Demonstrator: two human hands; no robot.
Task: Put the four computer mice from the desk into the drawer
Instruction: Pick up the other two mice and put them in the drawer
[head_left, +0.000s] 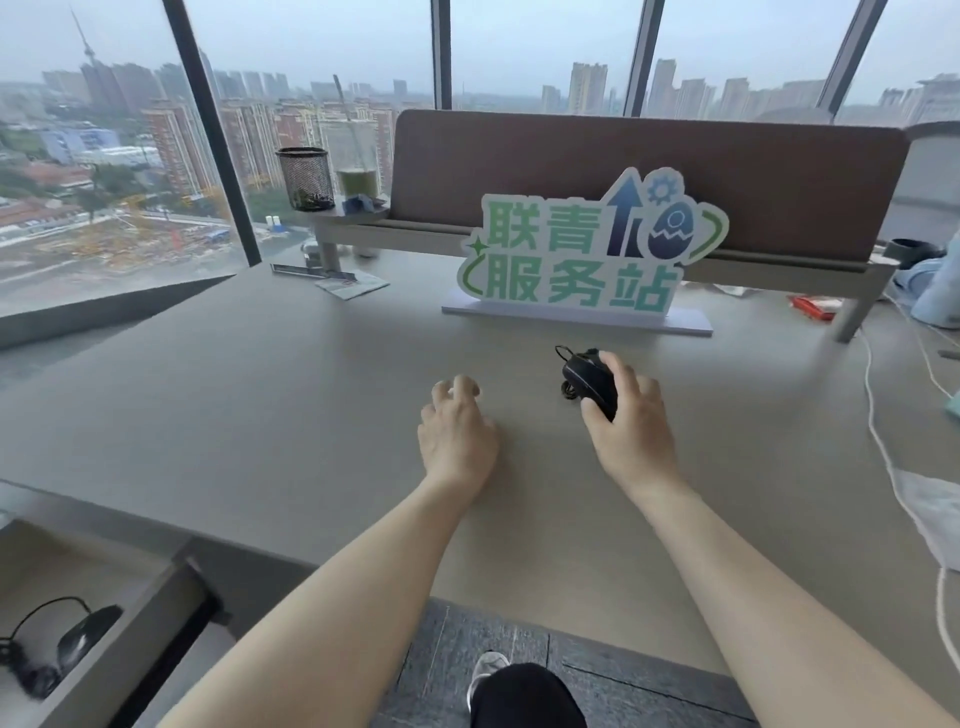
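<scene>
Gripping a black mouse (589, 383), the right hand (631, 421) has its thumb on the near side and its fingers (623, 371) curled over the top, so the mouse sits inside the grasp. The mouse's thin cable (563, 358) loops out from its front end, on the far side of the hand, and a small coil of it lies under the mouse on the desk (260, 389). I cannot tell if the mouse is lifted or rests on the surface.

To the left of this hand, near it but apart, the left hand (457, 431) is palm down just over the desk with its fingers bent loosely; it holds nothing.

Beyond both hands stands a white sign with green characters (582, 254) on a flat base, and behind the sign there is a brown divider panel (649, 171). Far to the left of the sign, a mesh pen cup (305, 179) and a cup with green drink (358, 166) stand on a small shelf near the window.

Right of the right hand, well apart, a white cable (883, 441) runs along the desk, and a face mask (935, 514) lies near the edge.

Low and far to the left of the left hand, below the desk edge, the drawer (130, 608) is open. Inside it lies another black mouse (85, 634) with its cord (41, 613), and something dark is beside it, too unclear to name.
</scene>
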